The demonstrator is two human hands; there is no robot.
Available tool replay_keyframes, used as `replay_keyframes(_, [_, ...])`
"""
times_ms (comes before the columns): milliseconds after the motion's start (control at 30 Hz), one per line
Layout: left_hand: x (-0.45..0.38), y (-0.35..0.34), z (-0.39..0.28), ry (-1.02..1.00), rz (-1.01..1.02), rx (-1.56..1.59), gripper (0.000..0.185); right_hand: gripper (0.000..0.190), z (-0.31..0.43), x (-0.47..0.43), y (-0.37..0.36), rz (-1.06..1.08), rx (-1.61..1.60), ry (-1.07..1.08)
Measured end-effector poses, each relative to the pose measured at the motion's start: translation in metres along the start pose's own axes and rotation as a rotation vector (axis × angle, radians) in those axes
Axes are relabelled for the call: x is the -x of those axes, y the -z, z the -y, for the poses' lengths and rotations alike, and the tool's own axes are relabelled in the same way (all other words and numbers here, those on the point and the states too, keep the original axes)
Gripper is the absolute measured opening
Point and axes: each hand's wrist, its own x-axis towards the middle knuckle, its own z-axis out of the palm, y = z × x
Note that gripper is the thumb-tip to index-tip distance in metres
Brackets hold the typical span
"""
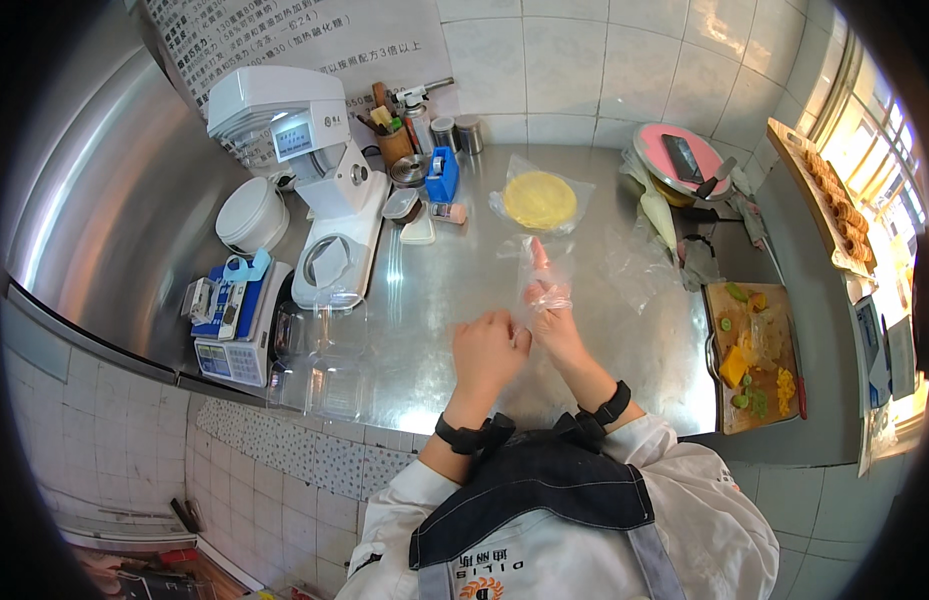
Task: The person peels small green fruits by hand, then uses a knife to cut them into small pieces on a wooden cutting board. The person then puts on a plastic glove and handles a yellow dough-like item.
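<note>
My right hand (552, 307) is inside a loose, clear plastic glove (548, 295), its index finger stretched away from me and the other fingers partly curled. I see nothing held in it. Close beside its wrist is my bare left hand (490, 349), blurred, with curled fingers that appear to pinch the glove's edge. Just beyond both hands, a flat yellow round (540, 200), apparently a stack of crepes, lies on clear plastic film (582, 217) on the steel worktable (449, 262). More crumpled clear plastic (639, 262) lies to the right.
At left stand a white mixer (331, 187), a scale (231, 358) and clear plastic boxes (337, 386). A blue tape dispenser (442, 176) and a blowtorch (418, 120) are behind. At right are a piping bag (657, 214), a phone (682, 157) and a cutting board (772, 300) with cut fruit.
</note>
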Motion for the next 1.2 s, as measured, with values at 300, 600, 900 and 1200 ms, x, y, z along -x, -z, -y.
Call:
replay_keyframes(300, [0.006, -0.025, 0.004, -0.466, 0.119, 0.241, 0.013, 0.090, -0.022, -0.019, 0.016, -0.244, 0.276, 0.098])
replay_keyframes(600, [-0.013, -0.019, -0.012, -0.557, 0.292, 0.302, 0.012, 0.053, -0.032, -0.030, 0.076, -0.239, 0.776, 0.142])
replay_keyframes(900, [-0.050, -0.052, -0.009, -0.456, 0.531, 0.345, 0.010, 0.058, -0.034, -0.035, 0.118, -0.606, 0.524, -0.012])
replay_keyframes(1200, [-0.024, -0.070, 0.031, 0.250, 0.759, 1.112, 0.030, 0.036, -0.108, -0.023, 0.208, -0.146, 1.498, -0.581])
